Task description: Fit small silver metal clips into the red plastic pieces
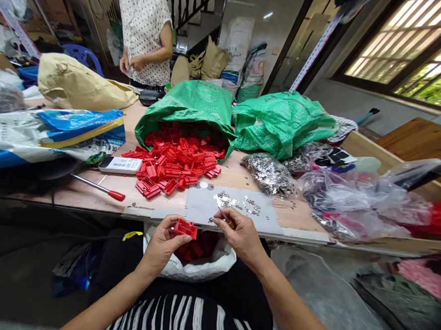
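My left hand (166, 242) is closed on a red plastic housing (185, 228), its hollow side facing up, over a white sack (202, 272) in my lap. More red pieces lie inside that sack. To the right, my right hand (241, 234) grips a small screwdriver (231, 223) with an amber handle and a thin metal shaft. Near its thumb and index tips is a tiny dark metal piece, too small to make out. Just beyond, small shiny metal parts (226, 200) are scattered on a grey sheet (199, 208) at the table's front edge.
A green woven sack (194, 98) spills a heap of red housings (168, 167) onto the table. Nearby are a white box-shaped device (120, 165), a red-tipped rod (99, 187), a bag of metal parts (268, 174) and clear plastic bags (360, 198). Across the table stands a person (144, 31).
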